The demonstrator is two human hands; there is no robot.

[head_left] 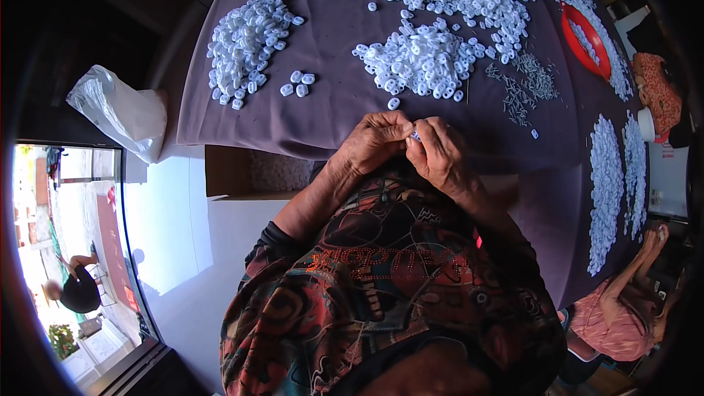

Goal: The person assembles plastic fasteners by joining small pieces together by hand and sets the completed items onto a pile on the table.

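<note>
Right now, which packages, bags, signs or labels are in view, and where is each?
Plastic bag: left of the purple-covered table, crumpled, white, translucent.
Cardboard box: under the table's near edge, open, brown.
Sign panel: outdoors at lower left, tall, red.
Sheet: far right, white, with a red mark.

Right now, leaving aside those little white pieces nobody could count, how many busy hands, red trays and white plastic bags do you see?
Hands pinching a small white piece: 2 (left hand, right hand)
Red tray: 1
White plastic bag: 1
Total: 4
</note>
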